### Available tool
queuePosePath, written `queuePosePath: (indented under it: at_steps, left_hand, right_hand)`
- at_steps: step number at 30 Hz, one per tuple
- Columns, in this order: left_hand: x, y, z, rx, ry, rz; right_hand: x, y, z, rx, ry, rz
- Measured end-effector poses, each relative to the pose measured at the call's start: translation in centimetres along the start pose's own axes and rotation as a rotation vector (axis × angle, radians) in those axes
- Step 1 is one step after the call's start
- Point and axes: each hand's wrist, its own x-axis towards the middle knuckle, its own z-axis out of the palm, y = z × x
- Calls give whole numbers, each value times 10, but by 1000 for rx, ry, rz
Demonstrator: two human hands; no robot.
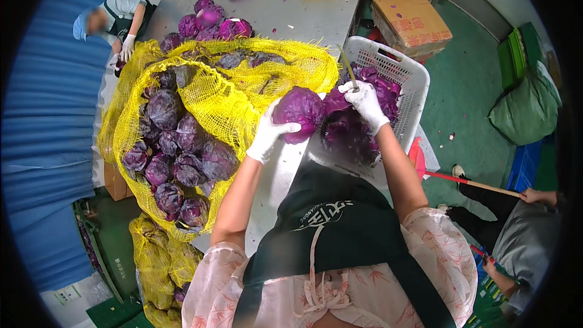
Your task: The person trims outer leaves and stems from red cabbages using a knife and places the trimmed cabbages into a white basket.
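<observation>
In a white glove, my left hand (pixel 272 130) grips a peeled-looking red cabbage (pixel 299 113) from its left side, over the table edge. My right hand (pixel 368 104), also gloved, is closed around a thin, curved, yellowish tool (pixel 348 66) that sticks up from the fist; it may be a knife. Against that hand's left side lies a loose purple leaf (pixel 336 101), and I cannot tell whether the fingers hold it. Below is a white plastic crate (pixel 416 82) with purple cabbage leaves (pixel 387 93) in it. An open yellow mesh sack (pixel 218 95) of whole red cabbages (pixel 189 136) lies to the left.
More red cabbages (pixel 209 20) rest on the metal table (pixel 273 9). A cardboard box (pixel 412 23) stands beyond the crate. At left, a co-worker (pixel 123 18) reaches to the table; at right, another person (pixel 524 237) holds a long-handled tool (pixel 483 184). Filled mesh sacks (pixel 157 259) stand lower left.
</observation>
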Motion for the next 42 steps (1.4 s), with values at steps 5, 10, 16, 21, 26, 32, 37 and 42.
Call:
queuePosePath:
  at_steps: [5, 10, 16, 21, 26, 32, 37, 42]
  left_hand:
    - [-29, 14, 25, -534, -11, -215]
    - [-34, -28, 4, -829, 32, -399]
    - [-24, -23, -16, -815, -38, -509]
    - [-24, -47, -22, 87, 338, -178]
    - [-38, -22, 3, 685, 346, 37]
    - [-13, -16, -17, 435, 268, -12]
    - [-4, -8, -19, 382, 258, -98]
    - [-24, -13, -8, 651, 260, 36]
  right_hand:
    - [-2, -8, -32, -77, -29, -11]
    - [-6, 25, -96, -707, 244, -39]
    - [-23, 36, -21, -1116, 78, -465]
    - [-38, 28, 58, -855, -262, -653]
    - [-50, 4, 76, -443, -331, -265]
    - [-46, 23, 91, -480, -94, -599]
    - [-33, 10, 104, -575, 25, -630]
    - [7, -17, 99, -914, -95, -291]
